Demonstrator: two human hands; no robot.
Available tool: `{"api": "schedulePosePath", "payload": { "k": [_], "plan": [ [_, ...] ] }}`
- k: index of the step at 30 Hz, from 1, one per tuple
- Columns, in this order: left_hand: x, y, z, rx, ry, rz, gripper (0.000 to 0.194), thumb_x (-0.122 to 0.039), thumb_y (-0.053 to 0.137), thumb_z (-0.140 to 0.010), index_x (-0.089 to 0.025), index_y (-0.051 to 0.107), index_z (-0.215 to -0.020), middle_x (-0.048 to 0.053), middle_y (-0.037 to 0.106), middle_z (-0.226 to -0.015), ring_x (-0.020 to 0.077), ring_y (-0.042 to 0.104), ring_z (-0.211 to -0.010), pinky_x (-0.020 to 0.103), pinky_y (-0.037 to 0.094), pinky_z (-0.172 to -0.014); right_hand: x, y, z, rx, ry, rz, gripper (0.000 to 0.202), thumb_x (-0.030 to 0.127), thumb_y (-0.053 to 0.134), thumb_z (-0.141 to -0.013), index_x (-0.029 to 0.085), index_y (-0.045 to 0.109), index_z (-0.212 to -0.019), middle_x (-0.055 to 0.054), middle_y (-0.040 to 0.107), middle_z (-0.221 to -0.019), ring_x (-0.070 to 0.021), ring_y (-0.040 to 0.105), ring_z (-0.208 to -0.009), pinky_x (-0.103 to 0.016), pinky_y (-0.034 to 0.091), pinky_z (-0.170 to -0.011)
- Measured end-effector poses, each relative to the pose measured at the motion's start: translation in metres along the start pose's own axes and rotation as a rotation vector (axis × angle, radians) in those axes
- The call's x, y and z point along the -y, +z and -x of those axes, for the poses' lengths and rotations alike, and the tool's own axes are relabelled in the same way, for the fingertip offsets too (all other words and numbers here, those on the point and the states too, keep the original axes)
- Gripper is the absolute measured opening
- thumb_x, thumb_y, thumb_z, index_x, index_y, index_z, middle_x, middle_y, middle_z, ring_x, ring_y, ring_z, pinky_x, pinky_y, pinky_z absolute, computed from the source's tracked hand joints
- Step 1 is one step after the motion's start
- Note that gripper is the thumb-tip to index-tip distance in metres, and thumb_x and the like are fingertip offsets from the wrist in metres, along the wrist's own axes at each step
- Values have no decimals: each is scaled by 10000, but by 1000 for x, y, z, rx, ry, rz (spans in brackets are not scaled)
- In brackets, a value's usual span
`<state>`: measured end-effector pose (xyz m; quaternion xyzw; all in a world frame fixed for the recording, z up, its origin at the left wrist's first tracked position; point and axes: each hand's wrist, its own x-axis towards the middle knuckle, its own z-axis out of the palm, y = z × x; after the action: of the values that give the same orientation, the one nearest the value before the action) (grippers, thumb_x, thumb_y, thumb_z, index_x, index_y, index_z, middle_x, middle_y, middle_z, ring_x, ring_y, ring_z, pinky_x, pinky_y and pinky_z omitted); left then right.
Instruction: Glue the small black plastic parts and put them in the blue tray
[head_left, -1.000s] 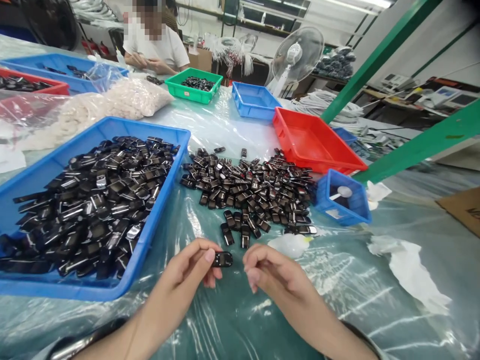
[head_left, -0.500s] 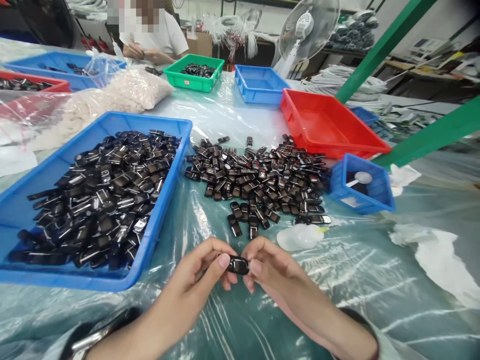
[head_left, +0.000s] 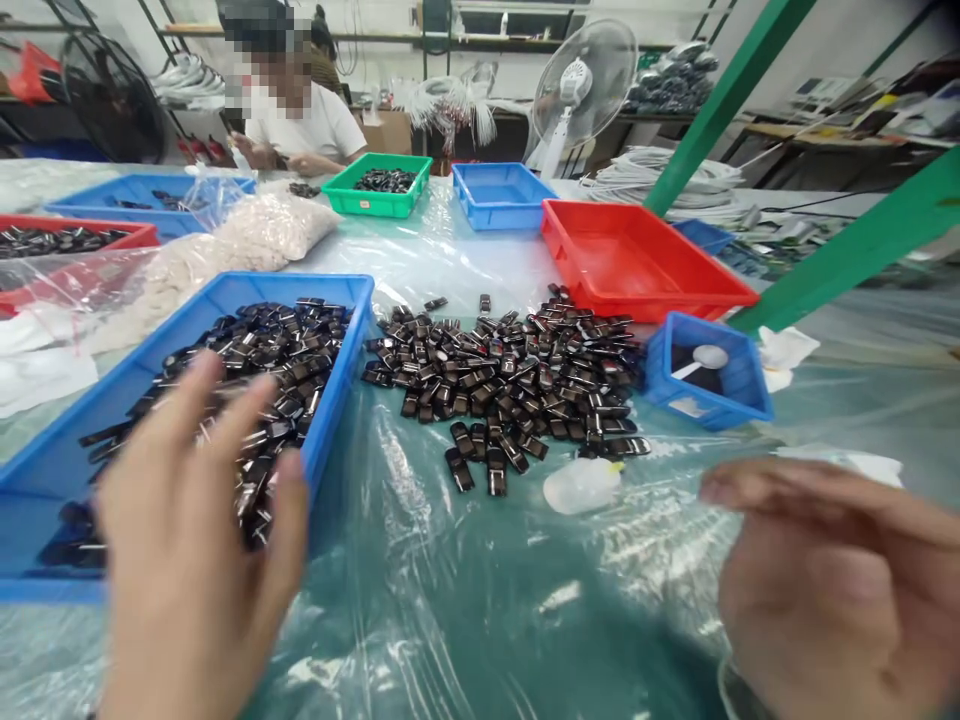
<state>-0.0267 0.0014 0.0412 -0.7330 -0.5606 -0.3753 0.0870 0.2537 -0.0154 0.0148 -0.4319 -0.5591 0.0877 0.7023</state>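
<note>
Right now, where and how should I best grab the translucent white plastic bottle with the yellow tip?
Probably around its rounded body, short of the yellow tip, from the near side with your right hand, the nearer one: it lies on its side, and glossy black oblong pieces crowd its far side.

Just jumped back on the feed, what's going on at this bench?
The person's left hand, blurred with fingers spread, is over the large blue tray of black pieces. The right hand is off to the right with fingers curled; whether it holds anything can't be told. A loose pile of similar pieces lies between them, farther back, with a whitish bottle just in front. Across the table sits a co-worker.
</note>
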Motion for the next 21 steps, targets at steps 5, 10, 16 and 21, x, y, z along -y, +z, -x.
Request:
{"api": "schedulePosePath", "payload": {
  "k": [5,10,16,21],
  "plan": [
    [-27,51,25,312,452,-69,352,-93,418,-953,-61,505,-1293,219,536,-1334,363,502,-1227,491,471,-947,-32,-12,12,300,233,158,447,321,597,-883,278,450,-1302,-80,592,-1129,-232,579,-989,-408,455,-829],
    [-25,91,31,500,134,197,502,-432,391,-983,-73,496,-1318,245,443,-1422,411,420,-1294,619,395,-989,-40,-10,33,660,482,344,336,334,512,-920,276,421,-1238,-75,601,-1197,-227,576,-1108,-410,480,-906],
    [-16,88,25,638,-61,473,330,-318,549,-925,-244,532,-1246,85,590,-1314,305,500,-1252,512,436,-1005,-39,-13,32,690,486,368,293,363,545,-896,280,482,-1170,-61,629,-1132,-246,605,-1059,-413,502,-868],
    [-22,76,20,729,-281,711,191,-249,523,-933,-275,537,-1122,10,677,-965,203,657,-920,318,550,-761,-37,-2,35,700,434,364,264,322,567,-884,278,498,-1136,-48,652,-1064,-231,634,-978,-374,530,-798]
  ]
}}
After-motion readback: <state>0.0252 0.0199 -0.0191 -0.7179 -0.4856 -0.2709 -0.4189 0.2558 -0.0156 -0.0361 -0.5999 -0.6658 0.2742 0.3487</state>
